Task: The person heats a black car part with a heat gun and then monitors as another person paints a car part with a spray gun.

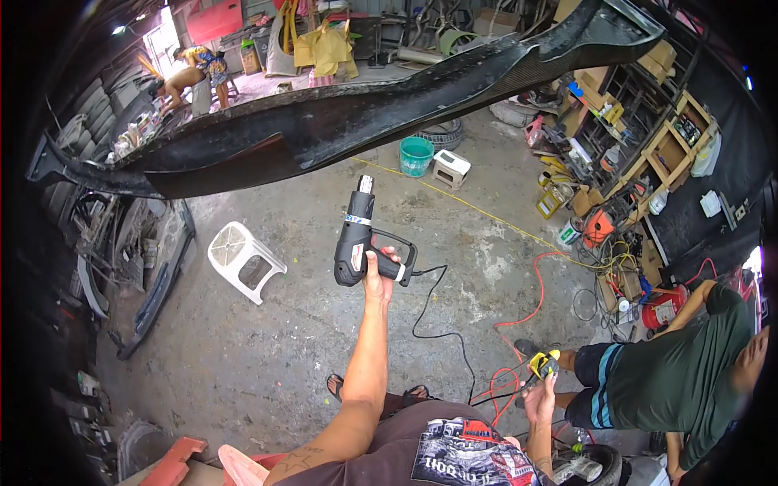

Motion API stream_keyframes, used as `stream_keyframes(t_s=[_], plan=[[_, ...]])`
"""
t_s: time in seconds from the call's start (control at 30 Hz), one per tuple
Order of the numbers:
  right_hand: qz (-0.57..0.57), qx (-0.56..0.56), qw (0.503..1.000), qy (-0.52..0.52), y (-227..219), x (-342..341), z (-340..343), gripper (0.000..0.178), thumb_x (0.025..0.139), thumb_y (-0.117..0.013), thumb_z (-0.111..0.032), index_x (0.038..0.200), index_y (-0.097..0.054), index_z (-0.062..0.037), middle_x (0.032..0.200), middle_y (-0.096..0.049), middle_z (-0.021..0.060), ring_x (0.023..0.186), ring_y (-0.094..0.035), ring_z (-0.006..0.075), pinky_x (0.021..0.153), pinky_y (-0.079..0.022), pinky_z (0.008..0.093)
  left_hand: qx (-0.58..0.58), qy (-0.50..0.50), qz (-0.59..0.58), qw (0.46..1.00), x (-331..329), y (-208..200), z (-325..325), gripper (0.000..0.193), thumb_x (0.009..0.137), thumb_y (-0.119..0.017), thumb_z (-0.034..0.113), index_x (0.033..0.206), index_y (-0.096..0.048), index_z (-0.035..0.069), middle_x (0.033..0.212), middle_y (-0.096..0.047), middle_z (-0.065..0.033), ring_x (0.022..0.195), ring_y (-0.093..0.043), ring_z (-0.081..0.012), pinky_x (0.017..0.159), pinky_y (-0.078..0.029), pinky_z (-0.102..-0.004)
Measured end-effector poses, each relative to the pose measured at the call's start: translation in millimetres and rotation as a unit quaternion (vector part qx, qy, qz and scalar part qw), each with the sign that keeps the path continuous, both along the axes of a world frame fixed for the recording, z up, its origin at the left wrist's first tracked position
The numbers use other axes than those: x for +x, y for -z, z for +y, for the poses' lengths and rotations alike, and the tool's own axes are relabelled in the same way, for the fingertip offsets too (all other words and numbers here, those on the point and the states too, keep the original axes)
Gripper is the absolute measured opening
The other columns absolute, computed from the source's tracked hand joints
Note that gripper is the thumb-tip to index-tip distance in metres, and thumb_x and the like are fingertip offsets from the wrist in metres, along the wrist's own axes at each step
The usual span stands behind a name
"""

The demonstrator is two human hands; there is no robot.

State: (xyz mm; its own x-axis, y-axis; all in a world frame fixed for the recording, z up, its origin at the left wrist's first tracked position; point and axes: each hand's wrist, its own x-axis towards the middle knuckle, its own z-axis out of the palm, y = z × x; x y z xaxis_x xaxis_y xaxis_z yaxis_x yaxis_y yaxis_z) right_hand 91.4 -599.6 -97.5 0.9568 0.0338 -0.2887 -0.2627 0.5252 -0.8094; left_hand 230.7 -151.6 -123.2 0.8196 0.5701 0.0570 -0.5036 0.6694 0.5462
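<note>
My left hand (379,271) is closed round the handle of a black heat gun (354,243), held out in front of me with its metal nozzle pointing away. From the handle a black cord (415,324) hangs in a loop and runs down toward my right side. My right hand (538,398), low and to the right, grips a small yellow-and-black power socket (544,364). Cords trail beside that hand. Beyond the nozzle, a long black car bumper panel (324,134) stretches across the view, apart from the heat gun.
A white plastic stool (245,257) lies tipped on the floor at left. Farther off stand a teal bucket (416,156) and a small white stool (451,169). A person in a dark green shirt (681,373) is close at right. An orange cord (539,283) crosses the floor.
</note>
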Motion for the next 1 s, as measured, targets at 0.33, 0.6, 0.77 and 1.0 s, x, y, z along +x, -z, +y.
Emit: stream_keyframes(t_s=[0.33, 0.6, 0.77, 1.0], plan=[[-0.004, 0.075, 0.997, 0.012, 16.7, -4.1, -4.5, 0.043, 0.096, -0.051, -0.037, 0.132, -0.036, -0.0193, 0.118, -0.057, 0.0124, 0.075, -0.065, 0.0259, 0.05, -0.051, 0.0286, 0.058, 0.007, -0.009, 0.998, 31.2, -31.5, -40.5, 0.06, 0.088, -0.068, 0.033, 0.133, -0.04, 0.006, 0.088, -0.061, -0.0071, 0.08, -0.058, -0.0172, 0.075, -0.051, -0.0345], [0.008, 0.045, 0.999, 0.024, 26.1, -17.4, -1.1, 0.045, 0.096, -0.049, -0.041, 0.134, -0.036, -0.0212, 0.118, -0.057, 0.0107, 0.075, -0.063, 0.0227, 0.051, -0.048, 0.0261, 0.085, 0.033, -0.017, 0.996, 56.3, -56.4, -70.9, 0.045, 0.088, -0.069, 0.03, 0.121, -0.048, 0.007, 0.086, -0.059, -0.0058, 0.083, -0.058, -0.0165, 0.074, -0.051, -0.0332], [0.007, 0.077, 0.996, 0.041, 37.8, -28.1, -5.7, 0.046, 0.096, -0.051, -0.037, 0.136, -0.033, -0.0226, 0.12, -0.056, 0.0134, 0.076, -0.064, 0.0261, 0.052, -0.05, 0.0301, 0.112, 0.042, -0.025, 0.993, 64.1, -70.6, -93.5, 0.044, 0.089, -0.068, 0.028, 0.12, -0.047, 0.007, 0.088, -0.059, -0.0064, 0.082, -0.058, -0.0169, 0.076, -0.052, -0.033], [0.017, 0.106, 0.992, 0.061, 50.0, -34.6, -6.2, 0.052, 0.094, -0.055, -0.037, 0.137, -0.029, -0.0244, 0.123, -0.054, 0.0145, 0.076, -0.065, 0.0295, 0.054, -0.051, 0.0327, 0.203, 0.079, -0.008, 0.976, 69.8, -97.8, -123.6, 0.042, 0.084, -0.071, 0.014, 0.119, -0.048, 0.009, 0.098, -0.061, -0.0037, 0.081, -0.059, -0.0144, 0.076, -0.049, -0.0315]])
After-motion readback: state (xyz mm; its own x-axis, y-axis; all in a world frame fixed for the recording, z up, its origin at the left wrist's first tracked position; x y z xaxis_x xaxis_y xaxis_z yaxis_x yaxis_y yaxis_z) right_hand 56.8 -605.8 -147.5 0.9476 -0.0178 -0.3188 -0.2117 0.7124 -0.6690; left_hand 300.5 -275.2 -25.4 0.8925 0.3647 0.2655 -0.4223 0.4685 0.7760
